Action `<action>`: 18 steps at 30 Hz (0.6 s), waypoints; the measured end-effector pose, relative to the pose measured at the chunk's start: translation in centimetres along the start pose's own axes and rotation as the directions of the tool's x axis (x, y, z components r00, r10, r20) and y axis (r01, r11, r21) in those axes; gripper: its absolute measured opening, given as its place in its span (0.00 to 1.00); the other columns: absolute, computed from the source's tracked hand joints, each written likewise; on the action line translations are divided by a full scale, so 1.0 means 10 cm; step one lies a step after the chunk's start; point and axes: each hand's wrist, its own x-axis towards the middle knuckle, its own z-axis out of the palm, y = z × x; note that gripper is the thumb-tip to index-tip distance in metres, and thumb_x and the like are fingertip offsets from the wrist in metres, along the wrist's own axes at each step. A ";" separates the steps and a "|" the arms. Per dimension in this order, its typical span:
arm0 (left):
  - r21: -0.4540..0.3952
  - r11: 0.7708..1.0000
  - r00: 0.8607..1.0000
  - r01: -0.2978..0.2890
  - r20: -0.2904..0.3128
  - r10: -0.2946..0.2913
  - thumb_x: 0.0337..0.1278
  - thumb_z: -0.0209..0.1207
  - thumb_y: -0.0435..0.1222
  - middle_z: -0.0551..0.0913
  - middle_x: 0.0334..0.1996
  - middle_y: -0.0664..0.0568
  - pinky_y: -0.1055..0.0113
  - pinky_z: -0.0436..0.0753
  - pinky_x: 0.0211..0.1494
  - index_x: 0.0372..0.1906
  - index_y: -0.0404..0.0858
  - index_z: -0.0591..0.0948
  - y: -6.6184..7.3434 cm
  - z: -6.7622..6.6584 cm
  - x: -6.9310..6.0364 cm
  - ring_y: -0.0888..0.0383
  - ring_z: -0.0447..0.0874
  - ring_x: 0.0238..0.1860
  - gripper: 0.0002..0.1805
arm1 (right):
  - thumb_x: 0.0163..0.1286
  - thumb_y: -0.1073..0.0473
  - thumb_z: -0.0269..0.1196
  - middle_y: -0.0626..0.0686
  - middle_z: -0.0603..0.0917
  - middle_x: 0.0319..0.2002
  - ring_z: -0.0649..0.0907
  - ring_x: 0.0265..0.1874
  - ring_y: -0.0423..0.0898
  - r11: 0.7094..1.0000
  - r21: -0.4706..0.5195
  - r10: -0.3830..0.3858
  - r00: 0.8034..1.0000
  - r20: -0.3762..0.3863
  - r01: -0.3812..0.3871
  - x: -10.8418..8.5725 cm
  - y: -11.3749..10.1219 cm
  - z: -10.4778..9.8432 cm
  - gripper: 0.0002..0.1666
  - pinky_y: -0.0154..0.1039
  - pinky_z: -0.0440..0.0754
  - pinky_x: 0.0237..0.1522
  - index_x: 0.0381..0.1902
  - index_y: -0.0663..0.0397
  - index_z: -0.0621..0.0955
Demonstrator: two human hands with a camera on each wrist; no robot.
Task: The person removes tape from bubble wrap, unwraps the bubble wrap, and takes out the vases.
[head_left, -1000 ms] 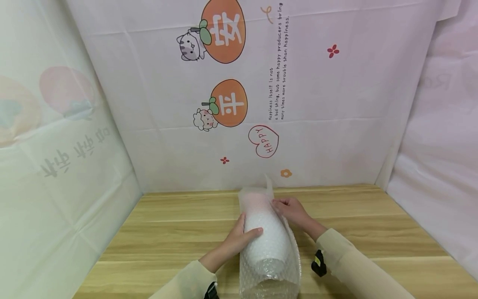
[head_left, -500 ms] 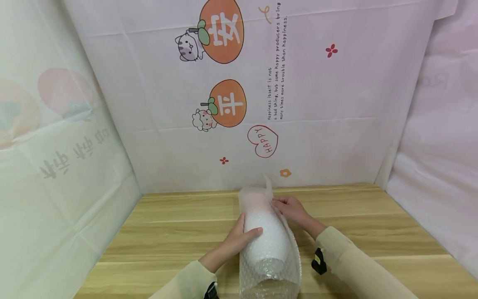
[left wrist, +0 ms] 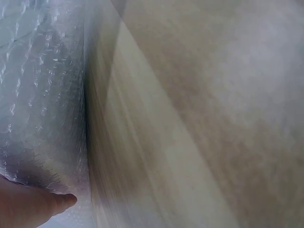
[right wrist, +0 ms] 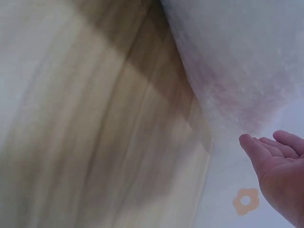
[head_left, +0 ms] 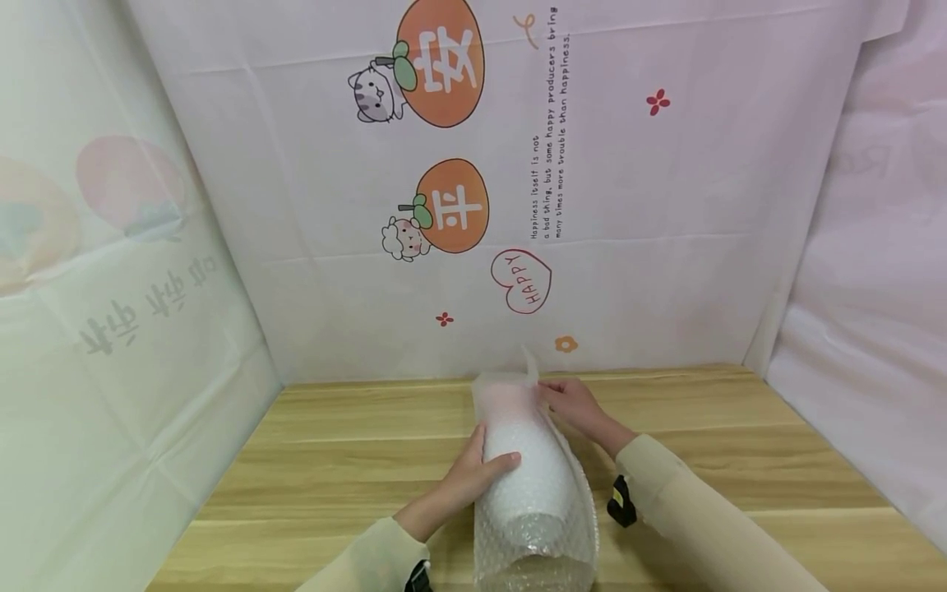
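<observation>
The table (head_left: 333, 469) is blocked in the middle by the wrap (head_left: 536, 493); its left flank is covered by the left hand (head_left: 466, 473) and its upper right edge by the right hand (head_left: 577, 407). Passage is barred by sheets (head_left: 629, 205) behind and at both sides. Room is left outside each arm (head_left: 718, 518), and a narrow gap between wrap and right forearm.

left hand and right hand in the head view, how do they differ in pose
The left hand spreads its thumb away from its fingers across the bubble wrap; the right hand bunches its fingers at the wrap's edge. The left hand is nearer the camera, the right hand nearer the back sheet. Both hands are bare.
</observation>
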 end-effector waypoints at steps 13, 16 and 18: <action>0.020 1.000 1.000 0.012 -0.003 -0.012 0.58 0.61 0.53 0.47 0.74 0.31 0.42 0.53 0.70 0.75 0.26 0.44 0.01 0.00 -0.02 0.37 0.46 0.72 0.55 | 0.74 0.49 0.55 0.67 0.73 0.62 0.76 0.57 0.61 0.999 0.027 0.015 0.998 0.068 -0.017 0.15 0.01 -0.04 0.31 0.53 0.75 0.57 0.63 0.70 0.72; 0.026 1.000 1.000 0.009 -0.010 -0.009 0.57 0.61 0.53 0.48 0.73 0.30 0.42 0.53 0.70 0.75 0.26 0.45 0.01 0.00 -0.02 0.37 0.47 0.72 0.55 | 0.74 0.50 0.57 0.67 0.74 0.62 0.76 0.57 0.60 0.999 0.041 0.007 0.998 0.062 -0.010 0.18 0.04 -0.01 0.31 0.52 0.76 0.56 0.62 0.71 0.73; 0.028 1.000 1.000 0.012 -0.014 -0.012 0.57 0.61 0.53 0.48 0.73 0.30 0.42 0.53 0.70 0.75 0.26 0.45 0.02 0.00 -0.02 0.37 0.47 0.72 0.55 | 0.74 0.50 0.57 0.67 0.74 0.61 0.77 0.57 0.59 0.999 0.040 -0.007 0.998 0.061 0.004 0.19 0.05 0.00 0.30 0.53 0.76 0.55 0.61 0.71 0.73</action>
